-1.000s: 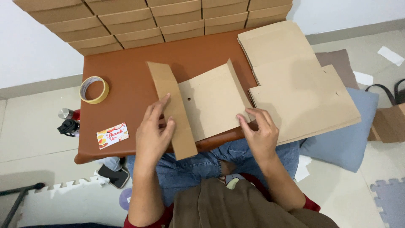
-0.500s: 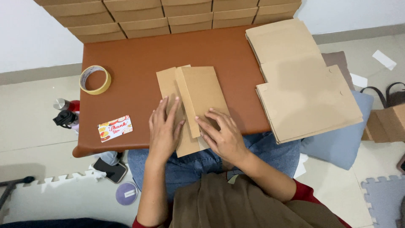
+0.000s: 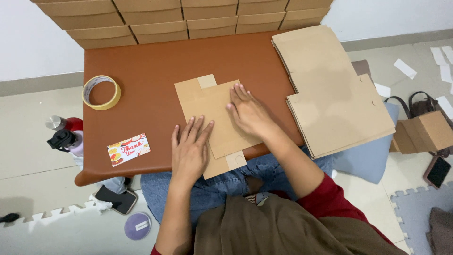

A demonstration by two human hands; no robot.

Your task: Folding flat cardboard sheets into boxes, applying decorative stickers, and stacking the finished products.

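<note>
Pressing one folded cardboard sheet (image 3: 212, 118) flat: left hand (image 3: 189, 152), right hand (image 3: 250, 113)

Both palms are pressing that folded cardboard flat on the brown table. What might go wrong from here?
The folded cardboard sheet overhangs the table edge toward the lap; if the left hand or right hand lifts, it might tip off. The stack of flat cardboard blanks also juts past the table's right edge and may slide if bumped.

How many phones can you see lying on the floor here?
2. One dark phone lies on the floor under the table's left front corner, beside a round purple pad. The other phone lies at the far right, below a brown bag. More could be hidden.
</note>
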